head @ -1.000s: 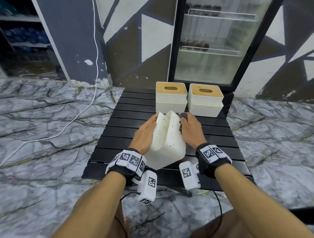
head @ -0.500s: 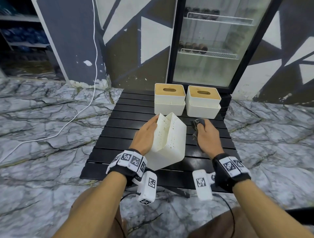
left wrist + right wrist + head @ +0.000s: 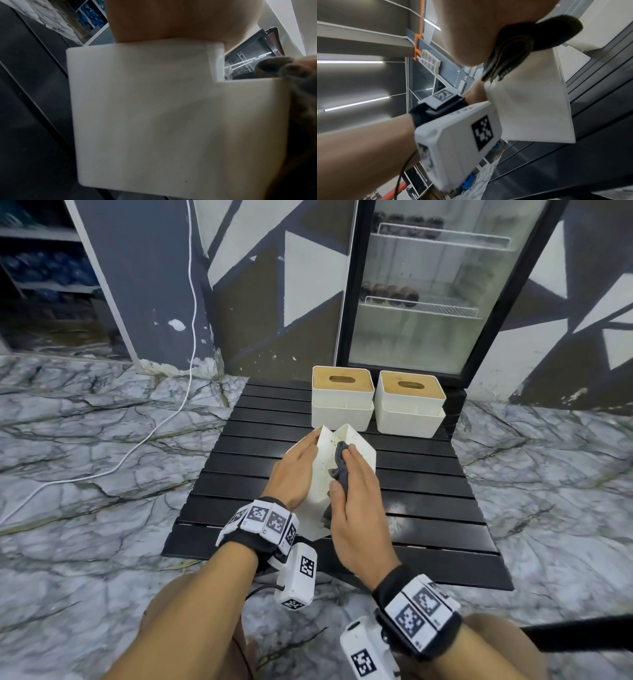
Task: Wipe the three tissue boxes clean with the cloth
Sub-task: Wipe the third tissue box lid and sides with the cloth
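A white tissue box (image 3: 322, 474) stands tilted on a corner on the black slatted table (image 3: 428, 474). My left hand (image 3: 296, 467) grips its left side and holds it tipped. My right hand (image 3: 358, 491) holds a dark grey cloth (image 3: 340, 463) against the box's speckled upper face, with the cloth bunched between thumb and fingers. The left wrist view shows a plain white side of the box (image 3: 154, 115) and the cloth (image 3: 274, 66) at its edge. In the right wrist view the cloth (image 3: 522, 44) lies folded between my palm and the box (image 3: 530, 108). Two more tissue boxes (image 3: 342, 398) (image 3: 409, 404) with wooden lids stand upright at the table's far edge.
A glass-door fridge (image 3: 421, 285) stands right behind the table. A white cable (image 3: 154, 433) runs across the marble floor (image 3: 85, 474) on the left. Bare slats lie to the right of the held box and in front of the two back boxes.
My right hand left the box's right side with the cloth, swung out to the right, then came back onto the upper face. The left hand kept the box tilted.
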A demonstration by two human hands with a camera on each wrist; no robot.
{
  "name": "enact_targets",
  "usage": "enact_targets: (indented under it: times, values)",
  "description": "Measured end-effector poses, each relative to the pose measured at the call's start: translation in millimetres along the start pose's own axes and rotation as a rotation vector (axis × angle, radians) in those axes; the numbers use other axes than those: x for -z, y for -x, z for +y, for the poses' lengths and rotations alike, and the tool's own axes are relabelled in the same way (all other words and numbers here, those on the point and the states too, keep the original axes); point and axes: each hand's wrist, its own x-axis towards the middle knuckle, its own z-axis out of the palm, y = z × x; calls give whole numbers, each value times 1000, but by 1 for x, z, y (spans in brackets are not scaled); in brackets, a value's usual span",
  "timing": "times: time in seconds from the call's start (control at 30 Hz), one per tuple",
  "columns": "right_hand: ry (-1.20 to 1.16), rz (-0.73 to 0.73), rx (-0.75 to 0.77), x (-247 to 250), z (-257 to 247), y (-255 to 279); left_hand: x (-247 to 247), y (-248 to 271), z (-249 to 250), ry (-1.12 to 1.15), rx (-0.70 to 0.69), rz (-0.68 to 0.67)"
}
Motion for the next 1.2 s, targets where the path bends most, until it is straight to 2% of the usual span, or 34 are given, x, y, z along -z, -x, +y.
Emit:
enact_targets:
  times: [0.37,0.5,0.7,0.8,0.97,1.2]
  values:
    - [-54,-80,-143,12,29,-97,-4,3,6,-40,-36,-14]
    - [-34,-85,-111,10,28,-85,-3,1,0,-24,-23,-4]
    - [-13,-78,-31,8,1,-3,0,-1,-4,0,-10,4]
    - [-6,-47,-13,3,-2,13,1,-2,-5,17,2,-4]
    - [4,-86,-11,3,3,-13,4,-2,-4,30,6,-8]
    - [63,-151,-53,6,22,-77,4,-3,-5,25,7,-12]
